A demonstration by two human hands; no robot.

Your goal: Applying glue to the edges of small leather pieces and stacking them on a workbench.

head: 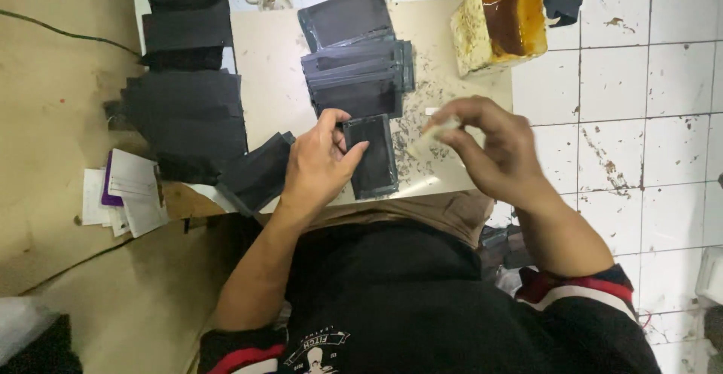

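— What is left of the board?
— Black sheets.
— And on it?
— The left hand pinches a dark panel at the near edge. The right hand (raised, blurred) grips a pale brush just right of the panel.

Dark, matt, leather-like panel with a faintly shiny border, pinned under the left hand; similar dull grey-black pieces stacked behind on a smooth pale desk flecked with dark crumbs. Rough, stained tin container coated inside with glossy amber glue. Glazed white floor tiles, scuffed and spotted; plain white paper slips on brown cardboard.
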